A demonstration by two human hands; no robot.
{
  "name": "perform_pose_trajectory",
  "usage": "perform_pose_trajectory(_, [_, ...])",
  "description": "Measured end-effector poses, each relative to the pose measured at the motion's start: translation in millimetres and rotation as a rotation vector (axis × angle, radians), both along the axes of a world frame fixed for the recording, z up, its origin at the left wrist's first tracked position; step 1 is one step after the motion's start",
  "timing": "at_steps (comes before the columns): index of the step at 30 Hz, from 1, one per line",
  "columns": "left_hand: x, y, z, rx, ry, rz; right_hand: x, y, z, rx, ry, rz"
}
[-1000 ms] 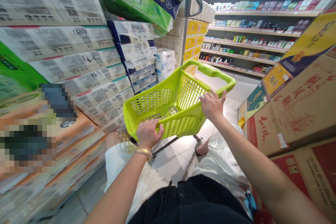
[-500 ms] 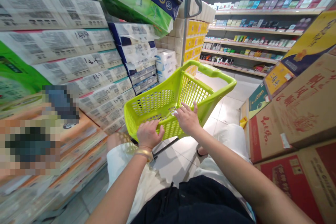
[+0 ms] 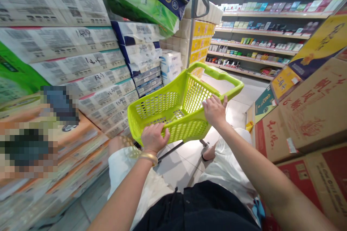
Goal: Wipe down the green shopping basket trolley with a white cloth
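A lime-green plastic shopping cart stands in front of me, its basket wall pierced with rows of small holes. Nothing shows inside the basket. My left hand, with a gold bangle at the wrist, is closed over the near rim toward the left end. Farther right along that same rim, my right hand is closed over the edge, close to where the cart's raised handle begins. Fingertips of both hands lie over the rim's inner side. The cart's legs and a wheel show below, near my foot.
Tall stacks of wrapped tissue packs rise on the left. Cardboard cartons are piled on the right. Shelves of small boxes and bottles line the back, beyond a white tiled floor. A metal post stands behind the cart.
My right hand has slid right along the cart's rim, from its middle toward the handle end, and closed over it. My left hand and the cart have hardly moved.
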State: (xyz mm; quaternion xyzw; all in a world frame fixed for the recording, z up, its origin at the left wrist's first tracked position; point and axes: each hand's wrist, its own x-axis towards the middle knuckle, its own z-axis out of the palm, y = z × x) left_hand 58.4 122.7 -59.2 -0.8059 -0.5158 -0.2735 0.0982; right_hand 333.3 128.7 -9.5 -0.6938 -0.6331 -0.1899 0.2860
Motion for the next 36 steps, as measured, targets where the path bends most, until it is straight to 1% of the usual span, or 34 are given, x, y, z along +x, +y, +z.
perform_pose_trajectory(6, [-3, -1, 0.1, -0.004, 0.013, 0.004, -86, -10, -27.3, -0.066, -0.003, 0.253])
perform_pose_trajectory(8, [-4, -1, 0.1, -0.010, 0.017, -0.003, -102, -11, -30.9, -0.084, -0.024, 0.301])
perform_pose_trajectory(10, [-6, -1, -0.2, -0.013, 0.018, -0.011, -102, -10, -30.1, -0.106, -0.063, 0.319])
perform_pose_trajectory(11, [-6, -2, -0.6, -0.010, 0.017, -0.014, -97, -10, -28.2, -0.114, -0.085, 0.315])
perform_pose_trajectory(13, [-6, -1, -1.6, -0.002, 0.017, -0.011, -78, -8, -22.2, -0.117, -0.126, 0.276])
perform_pose_trajectory(17, [-4, 0, -3.1, 0.007, 0.015, 0.002, -19, -3, -4.4, -0.088, -0.186, 0.136])
perform_pose_trajectory(19, [-3, 0, -2.9, -0.002, 0.009, -0.002, 10, 0, 5.2, -0.065, -0.184, 0.070])
perform_pose_trajectory(21, [-2, 0, -2.1, -0.013, 0.001, -0.007, 34, 4, 13.1, -0.035, -0.165, 0.012])
perform_pose_trajectory(23, [-2, -1, -1.2, -0.016, -0.002, -0.006, 47, 8, 17.4, -0.002, -0.137, -0.034])
perform_pose_trajectory(25, [-2, -1, -0.3, -0.014, -0.004, 0.000, 48, 10, 16.7, 0.029, -0.110, -0.059])
perform_pose_trajectory(26, [-2, -2, 0.0, -0.013, -0.006, 0.003, 43, 9, 14.4, 0.040, -0.098, -0.059])
perform_pose_trajectory(28, [-1, -2, 0.5, -0.011, -0.009, 0.007, 24, 7, 6.2, 0.042, -0.083, -0.024])
perform_pose_trajectory(34, [-1, -2, 0.2, 0.004, 0.010, 0.014, -69, -8, -26.3, -0.043, -0.053, 0.210])
perform_pose_trajectory(36, [-3, -2, -0.4, 0.003, 0.019, 0.012, -90, -10, -31.8, -0.059, -0.047, 0.261])
